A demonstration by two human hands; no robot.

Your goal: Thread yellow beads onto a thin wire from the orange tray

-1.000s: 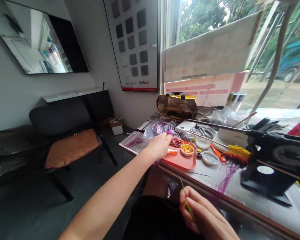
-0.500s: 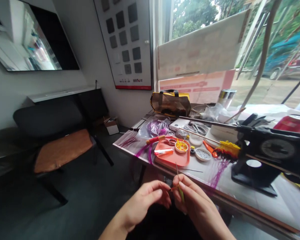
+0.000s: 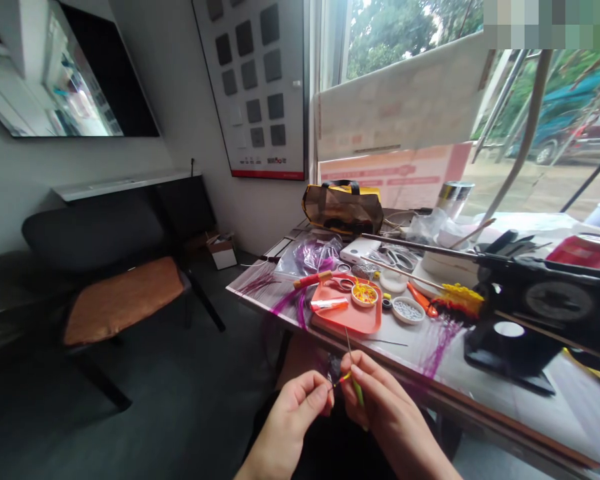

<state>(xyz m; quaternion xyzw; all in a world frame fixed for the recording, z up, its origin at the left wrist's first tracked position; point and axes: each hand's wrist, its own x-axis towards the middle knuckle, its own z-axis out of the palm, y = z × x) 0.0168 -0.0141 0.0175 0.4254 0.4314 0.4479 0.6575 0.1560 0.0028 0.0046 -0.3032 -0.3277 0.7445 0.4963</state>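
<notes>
My right hand (image 3: pixel 375 393) is closed around a thin needle-like tool with a green handle (image 3: pixel 359 393), its metal shaft pointing up and away from me. Between my two hands runs a small yellow, red and dark strand (image 3: pixel 342 380), touching the fingers of my right hand. The fingertips of my left hand (image 3: pixel 297 407) pinch the strand's dark end. Both hands are held in front of the table edge, above my lap. The very tip of the tool is too fine to make out.
On the table, a coral tray (image 3: pixel 343 321) bears scissors and a white bowl of yellow-orange bits (image 3: pixel 365 294). Near it are a bowl of pale beads (image 3: pixel 408 310), purple fibres (image 3: pixel 443 343) and a black stand (image 3: pixel 510 353). A chair (image 3: pixel 125 300) stands left.
My left hand has moved slightly and closed from loosely curled fingers into a pinch on the strand. The strand now shows more between the hands. The tool has shifted a little left.
</notes>
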